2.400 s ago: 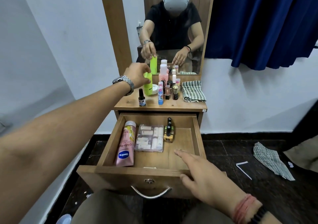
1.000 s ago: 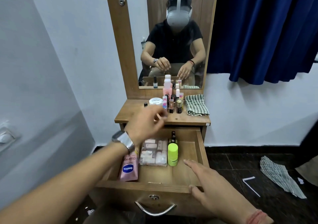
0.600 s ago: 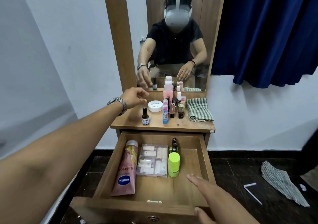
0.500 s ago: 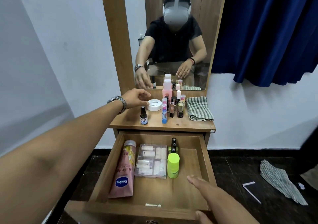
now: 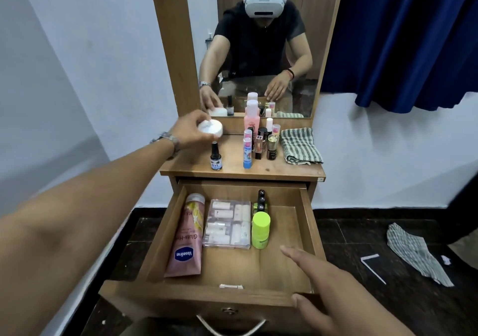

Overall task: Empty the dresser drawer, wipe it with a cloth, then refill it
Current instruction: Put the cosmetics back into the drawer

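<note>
One left hand [image 5: 190, 129] grips a round, smooth white jar [image 5: 210, 128].

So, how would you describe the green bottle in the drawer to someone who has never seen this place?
Find the open drawer under the dresser top. Inside, a pink tube lies at the left, with a clear case beside it. The green bottle lies right of that case, the only bright lime thing there.

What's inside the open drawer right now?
In the wooden drawer: pink Vaseline tube, clear compartment box, lime-green bottle, small dark bottles behind it. The front corner under the right hand is hidden.
</note>
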Tool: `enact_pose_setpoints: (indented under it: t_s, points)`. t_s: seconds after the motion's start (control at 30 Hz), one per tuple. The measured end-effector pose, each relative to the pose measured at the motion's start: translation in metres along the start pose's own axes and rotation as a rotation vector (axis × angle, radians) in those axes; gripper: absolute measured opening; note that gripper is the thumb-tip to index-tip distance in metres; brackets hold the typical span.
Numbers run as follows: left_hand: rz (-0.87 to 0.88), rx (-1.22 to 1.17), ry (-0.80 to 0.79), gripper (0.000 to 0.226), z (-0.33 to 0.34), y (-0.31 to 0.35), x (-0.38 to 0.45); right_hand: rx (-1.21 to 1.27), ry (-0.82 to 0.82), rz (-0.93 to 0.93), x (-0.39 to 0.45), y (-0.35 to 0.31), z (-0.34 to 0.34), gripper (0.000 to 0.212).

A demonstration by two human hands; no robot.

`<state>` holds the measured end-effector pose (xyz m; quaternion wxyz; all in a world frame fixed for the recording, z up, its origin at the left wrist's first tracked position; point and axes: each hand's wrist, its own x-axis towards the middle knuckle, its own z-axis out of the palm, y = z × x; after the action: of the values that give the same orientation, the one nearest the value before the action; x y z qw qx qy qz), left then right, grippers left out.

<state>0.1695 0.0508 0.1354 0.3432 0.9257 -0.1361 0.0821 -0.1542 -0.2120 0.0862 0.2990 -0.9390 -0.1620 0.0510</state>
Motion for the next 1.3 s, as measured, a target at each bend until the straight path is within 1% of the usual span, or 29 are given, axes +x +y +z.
enact_pose_setpoints:
  t_s: [0.03,0.07,0.13,0.17,0.2,0.23,0.27,0.33,0.4,0.43,0.5,0.6,0.67,0.73,0.9,1.0,1.1,1.2,1.3]
  points:
    - [-0.013,-0.048,0.070,0.056,-0.012,-0.002,-0.010,-0.036,-0.018,0.050,-0.003,-0.002,-0.003,0.068]
    - [-0.020,-0.088,0.139,0.057,-0.024,-0.003,-0.020,-0.030,-0.023,0.058,-0.005,-0.005,-0.004,0.068]
    - [-0.011,-0.103,0.261,0.056,-0.047,-0.002,-0.048,-0.033,0.033,0.034,-0.002,-0.008,-0.003,0.068]
    - [0.013,-0.095,0.304,0.054,-0.057,0.001,-0.063,-0.074,0.036,0.017,-0.001,-0.006,0.000,0.067]
    - [0.054,-0.082,0.322,0.052,-0.065,0.005,-0.081,-0.060,0.044,0.008,0.000,-0.002,0.001,0.067]
    - [0.113,-0.068,0.306,0.051,-0.072,0.010,-0.099,-0.051,0.058,-0.011,-0.001,-0.001,0.001,0.067]
    - [0.189,-0.052,0.254,0.051,-0.076,0.016,-0.119,-0.056,0.080,-0.016,-0.002,-0.001,0.001,0.066]
    - [0.340,-0.026,0.074,0.053,-0.074,0.028,-0.158,-0.070,0.070,-0.020,-0.003,-0.004,0.000,0.066]
    - [0.418,0.019,-0.122,0.053,-0.056,0.033,-0.188,-0.071,0.111,-0.039,-0.002,-0.005,0.000,0.065]
    - [0.437,0.070,-0.196,0.052,-0.043,0.034,-0.199,-0.074,0.130,-0.049,-0.003,-0.005,0.000,0.065]
    - [0.448,0.200,-0.313,0.051,-0.015,0.033,-0.210,-0.074,0.114,-0.047,-0.004,-0.006,0.000,0.065]
    - [0.372,0.373,-0.439,0.056,0.024,0.026,-0.204,-0.080,0.089,-0.030,-0.005,-0.007,0.000,0.064]
    - [0.298,0.456,-0.461,0.057,0.043,0.023,-0.191,-0.093,0.089,-0.040,-0.005,-0.006,0.000,0.064]
    - [0.250,0.473,-0.459,0.056,0.056,0.020,-0.178,-0.093,0.087,-0.039,-0.006,-0.005,0.001,0.064]
    - [0.206,0.501,-0.404,0.049,0.071,0.009,-0.155,-0.094,0.080,-0.038,-0.003,-0.003,0.003,0.064]
    - [0.185,0.491,-0.419,0.040,0.076,0.003,-0.152,-0.095,0.069,-0.040,-0.003,-0.004,0.006,0.063]
    - [0.175,0.492,-0.410,0.035,0.081,0.002,-0.153,-0.103,0.052,-0.037,-0.002,-0.004,0.008,0.063]
    - [0.189,0.563,-0.357,0.032,0.083,0.006,-0.154,-0.102,0.036,-0.029,-0.002,-0.005,0.009,0.064]
    - [0.263,0.640,-0.320,0.031,0.081,0.012,-0.158,-0.100,0.026,-0.030,-0.002,-0.006,0.010,0.064]
